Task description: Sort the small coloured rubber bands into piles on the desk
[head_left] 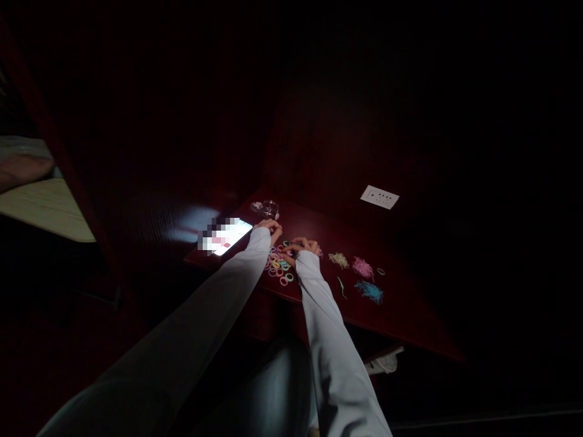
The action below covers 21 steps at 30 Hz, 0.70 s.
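On the dark red table [314, 221] lies a loose pile of small coloured hair ties [277, 265]. At the pile's far edge is my left hand [272, 229], its fingers curled; what they hold, if anything, is too small and dim to make out. My right hand [306, 245] reaches in from the right side, thumb and fingers bent towards each other over the hair ties. Whatever sits between those fingertips is unclear. Just beyond my left hand stands a small clear jar [270, 209].
A lit phone [234, 233] lies left of my hands. To the right are yellowish [339, 261], pink [363, 267] and blue heaps of thin bands [370, 292], plus a green strip [341, 287]. A socket plate [379, 197] is on the wall. Another person's arm [25, 170] shows far left.
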Available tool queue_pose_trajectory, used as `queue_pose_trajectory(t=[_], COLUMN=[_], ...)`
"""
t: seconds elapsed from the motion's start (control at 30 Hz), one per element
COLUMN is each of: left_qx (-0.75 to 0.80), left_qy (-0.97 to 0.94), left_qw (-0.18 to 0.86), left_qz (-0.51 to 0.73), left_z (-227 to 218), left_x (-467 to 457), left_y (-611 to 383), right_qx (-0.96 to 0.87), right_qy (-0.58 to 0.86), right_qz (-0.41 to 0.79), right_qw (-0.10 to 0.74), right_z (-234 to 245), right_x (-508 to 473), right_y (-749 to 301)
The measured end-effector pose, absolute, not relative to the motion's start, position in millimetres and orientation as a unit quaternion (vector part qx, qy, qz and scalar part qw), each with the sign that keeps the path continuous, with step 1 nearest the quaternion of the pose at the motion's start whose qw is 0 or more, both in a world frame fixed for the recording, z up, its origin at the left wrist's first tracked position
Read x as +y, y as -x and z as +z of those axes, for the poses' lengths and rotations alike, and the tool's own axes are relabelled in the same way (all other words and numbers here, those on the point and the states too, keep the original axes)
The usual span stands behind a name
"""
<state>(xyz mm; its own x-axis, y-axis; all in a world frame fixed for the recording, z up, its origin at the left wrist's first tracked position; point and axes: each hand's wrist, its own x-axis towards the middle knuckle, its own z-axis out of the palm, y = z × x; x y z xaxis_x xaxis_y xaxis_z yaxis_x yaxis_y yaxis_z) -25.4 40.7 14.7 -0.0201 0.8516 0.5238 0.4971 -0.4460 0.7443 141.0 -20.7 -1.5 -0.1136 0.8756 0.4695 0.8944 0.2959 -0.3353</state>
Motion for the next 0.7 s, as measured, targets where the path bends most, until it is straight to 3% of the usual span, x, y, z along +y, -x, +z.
queue_pose_trajectory(t=[0.7], left_qx=[0.503], left_qy=[-0.686], left_qw=[0.181], left_qz=[0.494], left_z=[15.3], left_x=[41.2], left_y=[24.9], right_qx=[-0.744], right_qy=[0.595], right_qz=[-0.031], right_qw=[0.301], right_z=[-2.3], right_x=[-14.7], right_y=[-132.4])
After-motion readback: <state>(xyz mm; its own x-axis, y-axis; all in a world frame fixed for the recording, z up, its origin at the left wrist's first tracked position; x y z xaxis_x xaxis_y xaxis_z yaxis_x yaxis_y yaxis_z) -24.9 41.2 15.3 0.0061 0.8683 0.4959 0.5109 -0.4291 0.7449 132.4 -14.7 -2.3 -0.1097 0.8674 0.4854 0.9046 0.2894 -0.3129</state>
